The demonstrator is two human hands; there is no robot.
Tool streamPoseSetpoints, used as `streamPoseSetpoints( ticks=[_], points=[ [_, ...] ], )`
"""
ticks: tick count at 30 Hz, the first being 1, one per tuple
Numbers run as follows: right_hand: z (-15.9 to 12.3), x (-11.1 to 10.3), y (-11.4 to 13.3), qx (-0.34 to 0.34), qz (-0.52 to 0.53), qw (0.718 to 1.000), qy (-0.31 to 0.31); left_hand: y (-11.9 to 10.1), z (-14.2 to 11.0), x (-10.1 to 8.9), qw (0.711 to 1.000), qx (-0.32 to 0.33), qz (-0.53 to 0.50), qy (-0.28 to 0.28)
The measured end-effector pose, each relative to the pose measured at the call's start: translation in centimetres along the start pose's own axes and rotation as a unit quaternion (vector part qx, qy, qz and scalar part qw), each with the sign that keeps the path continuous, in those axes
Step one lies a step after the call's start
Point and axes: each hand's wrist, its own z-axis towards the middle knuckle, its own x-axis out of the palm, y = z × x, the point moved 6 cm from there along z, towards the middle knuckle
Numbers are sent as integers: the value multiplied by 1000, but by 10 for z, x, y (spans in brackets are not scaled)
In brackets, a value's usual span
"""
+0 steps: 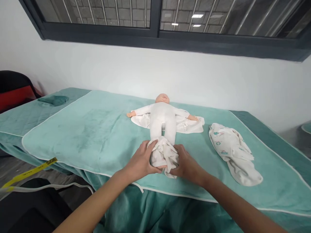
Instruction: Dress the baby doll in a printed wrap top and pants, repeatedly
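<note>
You have soft, wrinkled white cloth [165,151] bunched in your fingers, gathered in a rounded bundle around the doll's lower legs. The doll [162,115], in a smooth, snug white suit, lies just beyond your fingers on the plush green bed cover [85,132], arms spread, bare head farthest away. Your left hand [143,159] and right hand [186,164] grip the bundle from opposite sides, thumbs nearest you, forearms angling inward. Past your fingers, a flat white cloth [189,126] lies partly beneath the doll; to their right rests a crumpled, printed garment [230,152], well apart from them.
</note>
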Motion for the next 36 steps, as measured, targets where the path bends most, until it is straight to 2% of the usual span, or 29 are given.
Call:
streamPoseSetpoints(
  ticks=[3, 6, 8, 9, 10, 12, 14, 16, 18, 20, 21, 23, 25, 27, 29, 31, 33, 36],
  points=[
    [3, 1, 11, 14, -81, 997, 6, -7, 1, 0, 999, 1, 31, -32],
    [3, -10, 22, 35, -124, 991, 17, -7, -1, -7, 999, -28, 9, -30],
    [2, -20, 28, 51, -81, 995, 41, -6, -3, -11, 995, -71, -64, -8],
    [2, -24, 30, 57, -28, 996, 69, -6, -3, -13, 988, -92, -120, 10],
    [2, -27, 33, 64, 41, 992, 105, -8, -4, -15, 976, -111, -183, 32],
    [2, -32, 39, 84, 191, 961, 183, -14, -3, -18, 938, -137, -311, 67],
    [6, -39, 44, 102, 288, 927, 216, -21, 0, -24, 893, -149, -420, 70],
    [14, -49, 43, 108, 294, 931, 186, -23, 6, -30, 850, -156, -501, 35],
    [24, -58, 42, 101, 241, 955, 141, -22, 13, -36, 818, -152, -554, -9],
    [32, -64, 43, 85, 178, 971, 131, -20, 20, -41, 808, -145, -570, -32],
    [36, -67, 45, 70, 148, 977, 139, -21, 23, -45, 813, -141, -563, -30],
    [42, -74, 54, 28, 71, 982, 174, -24, 28, -56, 845, -134, -518, -11],
    [45, -80, 68, -27, -13, 972, 233, -33, 32, -73, 903, -114, -414, 15],
    [46, -87, 83, -84, -90, 948, 293, -47, 37, -94, 965, -76, -248, 30],
    [52, -98, 96, -136, -171, 926, 309, -64, 43, -115, 997, -22, -64, 31],
    [64, -110, 107, -172, -242, 913, 280, -83, 50, -130, 993, 47, 99, 33],
    [77, -121, 116, -184, -268, 915, 240, -98, 57, -137, 969, 106, 218, 40],
    [93, -134, 131, -173, -229, 941, 180, -109, 63, -147, 953, 127, 276, 4]
  ],
)
